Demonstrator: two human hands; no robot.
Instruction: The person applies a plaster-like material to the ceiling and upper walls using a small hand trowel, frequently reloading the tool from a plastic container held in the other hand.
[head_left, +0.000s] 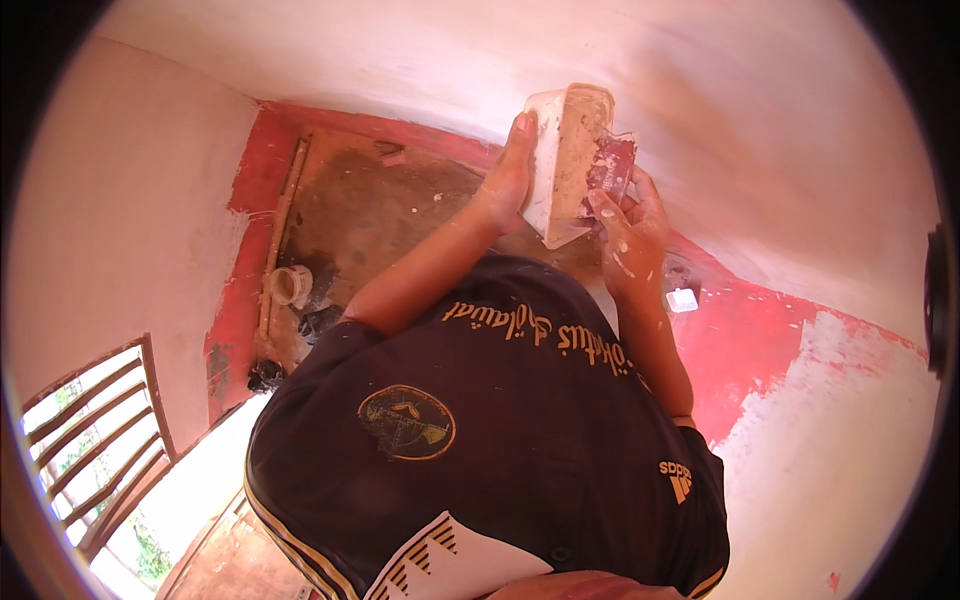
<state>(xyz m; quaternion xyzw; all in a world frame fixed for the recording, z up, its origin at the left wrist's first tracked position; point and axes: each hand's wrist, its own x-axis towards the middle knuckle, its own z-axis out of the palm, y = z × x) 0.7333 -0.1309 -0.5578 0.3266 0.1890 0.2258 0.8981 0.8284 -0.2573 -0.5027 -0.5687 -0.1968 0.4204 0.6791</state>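
Note:
In front of my chest I hold a white rectangular plastic tub (pixel 543 170), tilted, its tan face smeared with dried residue. My left hand (pixel 510 178) grips the tub's left side, thumb along the wall and the other fingers hidden behind it. A dark red flat scraper (pixel 612 168) with a ragged, whitish-smeared edge is pinched in my right hand (pixel 633 232). The scraper lies over the tub's right edge; whether it presses on the tub I cannot tell. White smears mark my right hand's skin.
A pale wall (pixel 760 150) rises close ahead, its red lower band (pixel 740 340) partly covered in white. On the brown floor (pixel 350 200) stands a white bucket (pixel 291 286) near dark rags or bags (pixel 318 325). A white wall socket (pixel 682 300) is at right, a barred window (pixel 95 440) at lower left.

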